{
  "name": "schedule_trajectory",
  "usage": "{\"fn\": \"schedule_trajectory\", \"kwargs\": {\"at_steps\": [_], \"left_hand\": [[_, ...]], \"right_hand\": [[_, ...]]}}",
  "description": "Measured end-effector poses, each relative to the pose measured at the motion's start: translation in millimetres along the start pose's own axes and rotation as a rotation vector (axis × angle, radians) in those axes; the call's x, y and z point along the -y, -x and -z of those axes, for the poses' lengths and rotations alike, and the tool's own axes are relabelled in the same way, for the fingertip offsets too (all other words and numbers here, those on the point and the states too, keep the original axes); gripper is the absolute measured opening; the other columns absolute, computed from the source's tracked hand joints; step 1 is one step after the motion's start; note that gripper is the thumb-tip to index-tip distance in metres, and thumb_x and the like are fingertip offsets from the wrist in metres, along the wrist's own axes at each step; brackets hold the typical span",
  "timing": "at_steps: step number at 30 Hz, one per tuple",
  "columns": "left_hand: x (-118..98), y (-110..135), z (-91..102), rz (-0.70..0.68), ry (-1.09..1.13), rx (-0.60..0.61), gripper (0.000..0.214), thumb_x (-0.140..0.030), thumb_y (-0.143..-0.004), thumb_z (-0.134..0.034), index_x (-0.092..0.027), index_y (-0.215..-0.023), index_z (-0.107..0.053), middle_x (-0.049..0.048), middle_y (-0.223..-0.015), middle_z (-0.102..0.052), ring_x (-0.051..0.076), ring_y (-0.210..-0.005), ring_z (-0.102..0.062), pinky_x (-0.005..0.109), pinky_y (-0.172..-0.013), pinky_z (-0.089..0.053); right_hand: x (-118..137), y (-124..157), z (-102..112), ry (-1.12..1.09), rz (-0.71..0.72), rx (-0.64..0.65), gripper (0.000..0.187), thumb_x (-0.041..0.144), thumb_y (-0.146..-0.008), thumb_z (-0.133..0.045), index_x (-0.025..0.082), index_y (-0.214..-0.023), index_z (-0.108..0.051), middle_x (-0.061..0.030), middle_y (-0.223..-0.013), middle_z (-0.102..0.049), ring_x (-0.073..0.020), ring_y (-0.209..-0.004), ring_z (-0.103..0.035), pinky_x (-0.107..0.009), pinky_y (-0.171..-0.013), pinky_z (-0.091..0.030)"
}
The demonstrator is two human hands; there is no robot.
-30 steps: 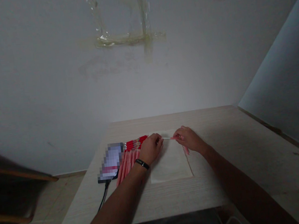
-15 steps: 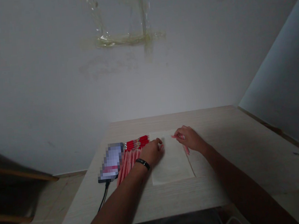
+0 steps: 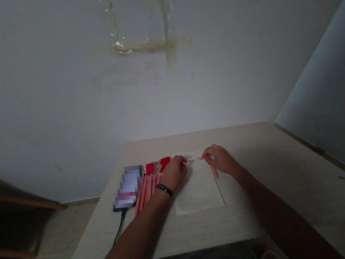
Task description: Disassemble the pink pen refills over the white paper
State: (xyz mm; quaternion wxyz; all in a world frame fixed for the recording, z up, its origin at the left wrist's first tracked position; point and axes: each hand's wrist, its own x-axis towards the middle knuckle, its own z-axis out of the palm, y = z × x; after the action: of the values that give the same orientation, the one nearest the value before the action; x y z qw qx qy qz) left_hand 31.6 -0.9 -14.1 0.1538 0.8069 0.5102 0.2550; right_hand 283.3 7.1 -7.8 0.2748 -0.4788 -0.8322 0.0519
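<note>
My left hand (image 3: 178, 170), with a black band at its wrist, pinches a small pink pen-like piece (image 3: 186, 163) above the white sheet (image 3: 197, 192). Opposite it, my right hand (image 3: 219, 158) has its fingers closed on another slim pink pen-like piece (image 3: 202, 158), which points left. A thin whitish strip shows between the two pieces; whether it joins them I cannot tell. Below my right fingers another pink piece (image 3: 215, 172) sticks out, and I cannot tell if it is held or lies at the sheet's edge.
Left of the sheet lie a row of pink pen-like tubes (image 3: 148, 191) and several red pieces with silvery ends (image 3: 157, 165). A phone (image 3: 128, 188) with a black cable (image 3: 119, 228) rests on the light wooden table (image 3: 253, 146). A wall stands behind the table.
My left hand has moved up slightly, bringing its pink piece level with the one in my right hand. The whitish strip now shows between them. My right hand has barely moved.
</note>
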Motion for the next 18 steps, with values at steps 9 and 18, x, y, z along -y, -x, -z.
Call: {"fn": "schedule_trajectory", "kwargs": {"at_steps": [9,18], "left_hand": [[-4.2,1.2,4.2,-0.033,0.060,-0.031,0.019,-0.012,-0.082,-0.062,-0.018,-0.100,-0.062,0.0037,-0.091,-0.068,0.016,-0.079,-0.062,0.027,-0.072,-0.046],[-2.1,0.3,0.6,-0.101,0.017,0.016,0.022,-0.008,-0.081,-0.062,-0.019,-0.099,-0.068,0.0043,-0.092,-0.067,0.016,-0.081,-0.061,0.026,-0.073,-0.045]], "right_hand": [[-3.3,1.6,-0.4,0.004,0.026,-0.006,0.014,0.007,-0.081,-0.065,0.020,-0.088,-0.067,-0.0032,-0.084,-0.068,-0.0204,-0.086,-0.056,-0.032,-0.079,-0.038],[-1.2,-0.6,-1.4,-0.063,0.149,-0.020,0.012,0.011,-0.085,-0.066,0.020,-0.091,-0.070,-0.0056,-0.089,-0.065,-0.0224,-0.091,-0.054,-0.035,-0.082,-0.042]]}}
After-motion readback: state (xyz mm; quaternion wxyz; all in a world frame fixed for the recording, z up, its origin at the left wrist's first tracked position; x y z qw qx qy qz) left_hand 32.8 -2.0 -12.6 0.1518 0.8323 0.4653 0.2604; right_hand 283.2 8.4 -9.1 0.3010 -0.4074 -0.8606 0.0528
